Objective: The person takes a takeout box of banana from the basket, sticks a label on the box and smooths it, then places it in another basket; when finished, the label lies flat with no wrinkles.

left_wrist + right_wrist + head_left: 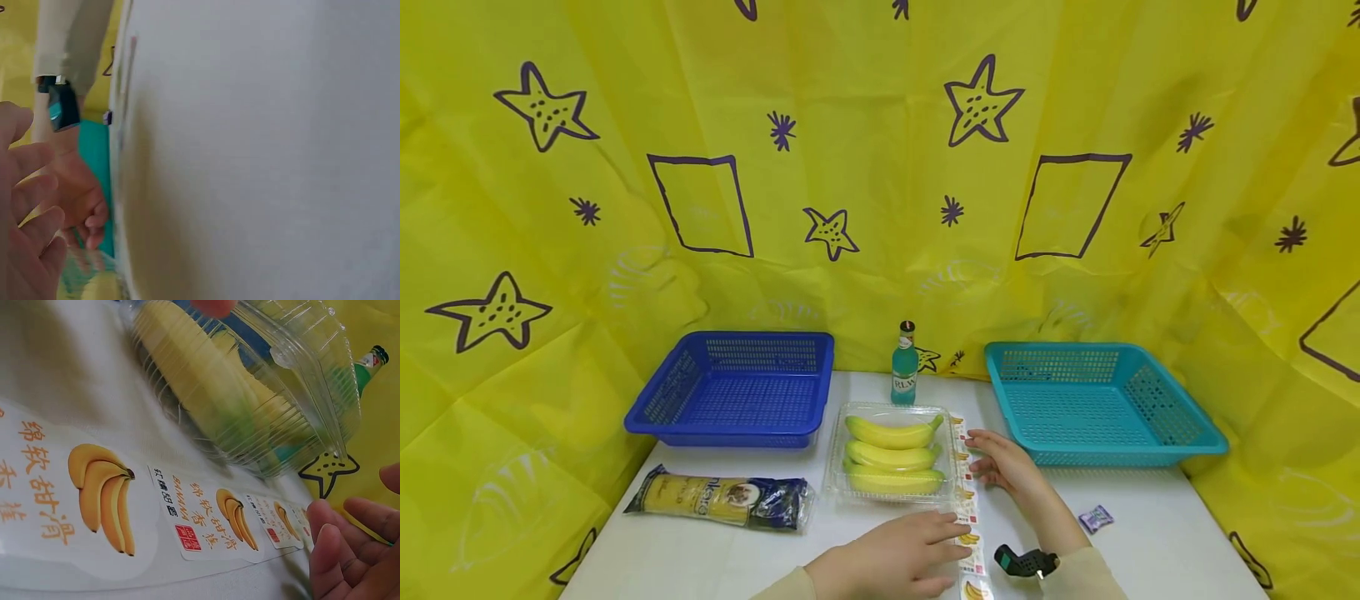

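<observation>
A clear lidded plastic box (pixel 951 492) with several bananas (pixel 895 458) inside stands mid-table. Along its right side runs a strip of banana stickers (pixel 970 537), also large in the right wrist view (pixel 206 556). My left hand (pixel 906 554) hovers in front of the box, fingers spread and holding nothing; the left wrist view shows its fingers (pixel 37 194) apart. To the right of the box is my right hand (pixel 1006 467), its fingers loosely bent above the strip. In the right wrist view nothing lies between those fingers (pixel 356 550).
A blue basket (pixel 730 440) stands back left, a teal basket (pixel 1105 458) back right. Behind the box is a bottle of teal liquid (pixel 905 367). A pack of spaghetti (pixel 722 500) lies at left, a small purple packet (pixel 1096 519) at right. Yellow curtain (pixel 880 167) surrounds the table.
</observation>
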`<action>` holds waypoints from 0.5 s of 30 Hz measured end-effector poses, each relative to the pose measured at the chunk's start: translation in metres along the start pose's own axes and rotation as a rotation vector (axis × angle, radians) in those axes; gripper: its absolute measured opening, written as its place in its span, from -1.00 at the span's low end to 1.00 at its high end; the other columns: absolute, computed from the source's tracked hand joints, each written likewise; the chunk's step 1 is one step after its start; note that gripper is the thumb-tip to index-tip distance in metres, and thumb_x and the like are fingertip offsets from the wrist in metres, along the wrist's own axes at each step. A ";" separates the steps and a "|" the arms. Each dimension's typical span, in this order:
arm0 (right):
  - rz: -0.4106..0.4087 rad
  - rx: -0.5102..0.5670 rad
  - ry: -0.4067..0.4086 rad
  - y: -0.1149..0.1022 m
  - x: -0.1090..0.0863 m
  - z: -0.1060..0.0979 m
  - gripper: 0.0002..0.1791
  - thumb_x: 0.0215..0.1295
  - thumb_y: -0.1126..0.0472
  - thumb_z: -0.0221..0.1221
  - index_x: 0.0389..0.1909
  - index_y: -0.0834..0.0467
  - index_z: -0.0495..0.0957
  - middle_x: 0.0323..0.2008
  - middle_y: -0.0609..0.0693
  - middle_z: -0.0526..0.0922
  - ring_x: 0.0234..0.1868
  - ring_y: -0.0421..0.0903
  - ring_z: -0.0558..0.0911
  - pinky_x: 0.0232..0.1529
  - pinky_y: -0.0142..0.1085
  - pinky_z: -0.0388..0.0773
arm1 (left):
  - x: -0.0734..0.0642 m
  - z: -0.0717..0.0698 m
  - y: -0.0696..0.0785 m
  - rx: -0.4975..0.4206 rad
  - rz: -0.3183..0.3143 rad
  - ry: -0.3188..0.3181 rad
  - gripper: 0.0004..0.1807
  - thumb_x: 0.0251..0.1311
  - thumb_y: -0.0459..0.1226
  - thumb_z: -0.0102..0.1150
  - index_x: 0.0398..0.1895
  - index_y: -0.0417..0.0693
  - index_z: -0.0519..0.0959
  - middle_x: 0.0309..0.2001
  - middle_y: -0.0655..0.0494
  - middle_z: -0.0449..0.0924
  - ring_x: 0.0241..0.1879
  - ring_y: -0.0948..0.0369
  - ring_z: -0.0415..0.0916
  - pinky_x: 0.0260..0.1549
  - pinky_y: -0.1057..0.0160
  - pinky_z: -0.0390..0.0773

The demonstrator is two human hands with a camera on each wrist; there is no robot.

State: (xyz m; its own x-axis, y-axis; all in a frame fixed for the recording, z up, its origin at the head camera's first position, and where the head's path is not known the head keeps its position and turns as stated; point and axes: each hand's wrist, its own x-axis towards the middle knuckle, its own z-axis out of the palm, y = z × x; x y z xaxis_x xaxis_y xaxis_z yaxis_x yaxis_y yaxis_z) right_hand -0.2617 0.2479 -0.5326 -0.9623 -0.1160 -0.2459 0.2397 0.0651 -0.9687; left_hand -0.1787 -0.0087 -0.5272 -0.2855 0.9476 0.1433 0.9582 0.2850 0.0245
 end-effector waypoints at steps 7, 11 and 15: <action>0.016 -0.005 0.005 0.002 0.003 -0.001 -0.46 0.52 0.13 -0.02 0.39 0.33 0.27 0.20 0.23 0.53 -0.36 -0.22 0.64 -0.40 -0.41 0.55 | 0.012 0.018 -0.007 -0.041 -0.017 -0.127 -0.38 0.51 0.18 -0.45 0.55 0.28 0.10 0.58 0.24 0.00 0.56 0.17 -0.04 0.52 0.24 0.04; 0.012 -0.007 0.009 0.003 0.004 -0.001 -0.47 0.52 0.14 -0.03 0.38 0.34 0.28 0.20 0.24 0.52 -0.38 -0.22 0.63 -0.44 -0.41 0.52 | 0.017 0.024 -0.010 -0.033 -0.020 -0.150 -0.37 0.50 0.20 -0.41 0.54 0.28 0.14 0.57 0.21 0.03 0.55 0.14 0.00 0.51 0.18 0.10; 0.010 -0.003 0.009 0.004 0.005 -0.001 -0.45 0.51 0.13 -0.02 0.38 0.34 0.27 0.23 0.27 0.50 -0.39 -0.22 0.62 -0.46 -0.42 0.50 | 0.020 0.025 -0.011 -0.063 -0.033 -0.206 -0.35 0.48 0.23 -0.39 0.54 0.30 0.14 0.57 0.26 0.02 0.56 0.17 -0.02 0.50 0.14 0.12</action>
State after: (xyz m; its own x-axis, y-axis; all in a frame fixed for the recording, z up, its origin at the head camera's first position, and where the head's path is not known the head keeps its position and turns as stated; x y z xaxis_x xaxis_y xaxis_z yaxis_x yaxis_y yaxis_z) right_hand -0.2656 0.2490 -0.5372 -0.9611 -0.1059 -0.2551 0.2488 0.0695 -0.9661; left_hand -0.1953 0.0104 -0.5490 -0.3079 0.9492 -0.0641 0.9457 0.3128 0.0889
